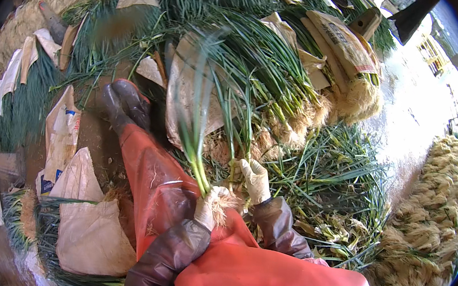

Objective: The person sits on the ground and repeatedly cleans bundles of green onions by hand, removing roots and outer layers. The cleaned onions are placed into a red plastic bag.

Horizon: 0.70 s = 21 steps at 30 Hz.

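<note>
My left hand [208, 208], in a pale glove, grips several green onions [199, 169] near their pale roots, the leaves pointing up and away. Close to its right, my right hand [255, 181], gloved too, has its fingers bent around the lower part of a thin green onion [249, 139]. A heap of rooted green onions [262, 70] lies just beyond both hands. Below and right of my right hand spreads a pile of loose green leaves and peelings [331, 176]. Brown sleeves cover my forearms, and a red waterproof apron [281, 280] covers my lap.
Paper sacks [93, 235] and bundled green onions [26, 98] lie at the left. A wrapped bundle [345, 50] stands at the upper right. Long stacks of pale roots run along the right [426, 233] and upper left [54, 0]. My dark boots [125, 103] rest on the muddy ground.
</note>
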Each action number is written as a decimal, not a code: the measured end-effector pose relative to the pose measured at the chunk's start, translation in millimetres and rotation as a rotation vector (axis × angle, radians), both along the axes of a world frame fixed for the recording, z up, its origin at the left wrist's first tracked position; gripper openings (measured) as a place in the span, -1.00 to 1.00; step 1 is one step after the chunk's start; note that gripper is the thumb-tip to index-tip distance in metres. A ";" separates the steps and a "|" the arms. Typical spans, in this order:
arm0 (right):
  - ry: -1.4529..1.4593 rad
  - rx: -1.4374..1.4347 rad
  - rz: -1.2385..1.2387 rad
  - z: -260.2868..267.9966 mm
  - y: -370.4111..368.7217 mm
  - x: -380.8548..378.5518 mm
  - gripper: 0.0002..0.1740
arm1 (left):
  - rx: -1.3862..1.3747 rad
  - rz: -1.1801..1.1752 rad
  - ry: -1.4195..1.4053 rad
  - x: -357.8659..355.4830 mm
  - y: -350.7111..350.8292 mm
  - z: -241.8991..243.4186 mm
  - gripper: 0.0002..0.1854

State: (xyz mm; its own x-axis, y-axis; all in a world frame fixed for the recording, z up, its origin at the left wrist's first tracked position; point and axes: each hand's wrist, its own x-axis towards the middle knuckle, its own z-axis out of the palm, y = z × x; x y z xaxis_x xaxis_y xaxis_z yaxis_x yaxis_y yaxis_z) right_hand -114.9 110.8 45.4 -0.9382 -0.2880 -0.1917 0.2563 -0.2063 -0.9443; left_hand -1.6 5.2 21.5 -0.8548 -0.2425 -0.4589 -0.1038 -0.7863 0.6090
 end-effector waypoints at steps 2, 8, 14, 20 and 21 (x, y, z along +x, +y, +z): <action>-0.137 -0.005 0.024 5.3 5.7 -4.0 -0.75 | 0.032 -0.028 -0.130 -3.0 0.4 3.7 -0.76; -0.269 -0.217 0.115 1.0 12.5 9.6 -0.70 | 0.066 -0.022 -0.116 -1.7 0.0 -1.5 -0.80; -0.238 0.105 -0.080 -22.8 9.5 1.6 -0.82 | 0.147 -0.184 0.023 -0.8 -1.7 -2.1 -0.79; 0.007 0.051 -0.792 45.6 121.7 -62.5 -0.70 | 0.328 -0.283 0.073 10.2 -15.0 5.6 -0.70; 0.185 0.074 -1.042 53.2 148.6 -75.9 -0.69 | 0.392 -0.274 0.119 10.3 -15.5 5.8 -0.71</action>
